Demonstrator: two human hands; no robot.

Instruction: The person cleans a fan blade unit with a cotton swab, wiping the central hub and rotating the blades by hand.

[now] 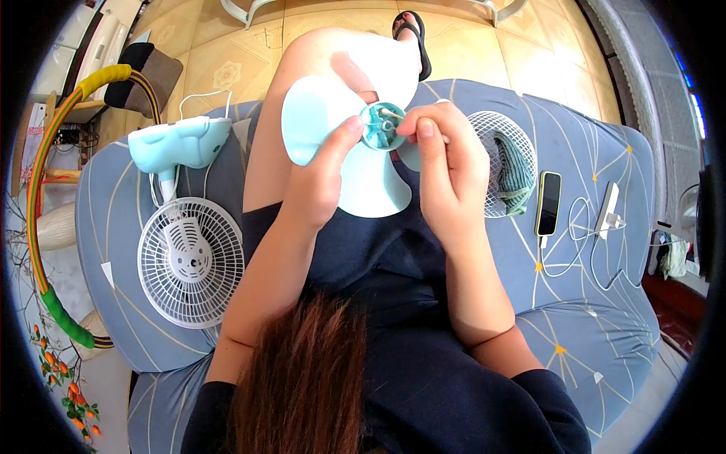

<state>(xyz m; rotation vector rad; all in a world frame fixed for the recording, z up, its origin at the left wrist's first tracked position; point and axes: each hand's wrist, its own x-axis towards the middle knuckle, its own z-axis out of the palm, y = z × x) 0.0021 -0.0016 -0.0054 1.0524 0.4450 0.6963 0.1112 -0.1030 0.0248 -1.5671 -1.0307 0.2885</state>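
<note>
Pinching a thin white stick, my right hand has its thumb and finger closed on it. The tip of the stick is inside the round middle of the light blue fan blade. My left hand is grasping the fan blade near that round middle, with my thumb on its edge. The fan blade is up over my lap, between my two hands.

On the blue-gray couch to my left sits the blue fan base, and a round white cage is just beside it. To my right is a white net cover with a green striped cloth on it. Past that lie a phone with a cord plugged in and a white power strip.
</note>
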